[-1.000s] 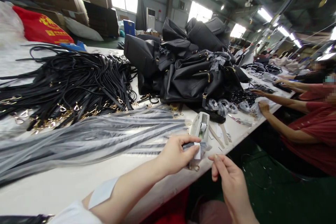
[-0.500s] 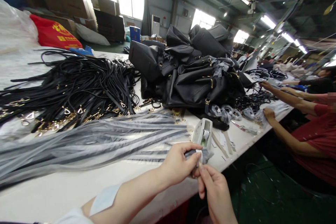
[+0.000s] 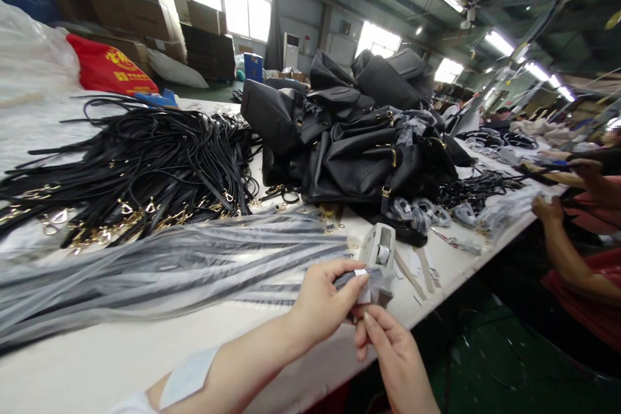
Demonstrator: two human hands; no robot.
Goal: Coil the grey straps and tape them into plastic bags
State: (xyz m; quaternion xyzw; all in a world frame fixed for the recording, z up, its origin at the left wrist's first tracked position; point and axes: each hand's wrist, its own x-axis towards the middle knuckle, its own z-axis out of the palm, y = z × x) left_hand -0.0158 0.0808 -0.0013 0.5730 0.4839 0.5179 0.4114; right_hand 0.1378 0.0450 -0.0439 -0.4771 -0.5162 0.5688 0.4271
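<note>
My left hand [image 3: 320, 301] is closed around a dark strap bundle [image 3: 376, 284] wrapped in clear plastic, with a white piece [image 3: 361, 294] like tape or paper across it. The thumb presses on that white piece. Just below, my right hand [image 3: 395, 352] is pinched, thumb against fingers, at the bundle's lower edge; what lies between its fingertips is hidden. Behind the bundle stands a pale tape dispenser [image 3: 376, 242] with a white roll in it. To the left, long plastic-sleeved straps [image 3: 184, 272] lie across the table.
Black straps with gold clasps [image 3: 160, 168] are heaped at the left. Black leather bags [image 3: 354, 142] are piled in the middle, with coiled wrapped straps [image 3: 417, 210] in front. Flat strips [image 3: 412, 275] lie near the table edge [image 3: 436, 297]. A co-worker's arm [image 3: 557, 242] reaches in at the right.
The bundle and both my hands have shifted slightly left, and more of the white piece shows. At the right, the co-worker's arms have drawn back to the right.
</note>
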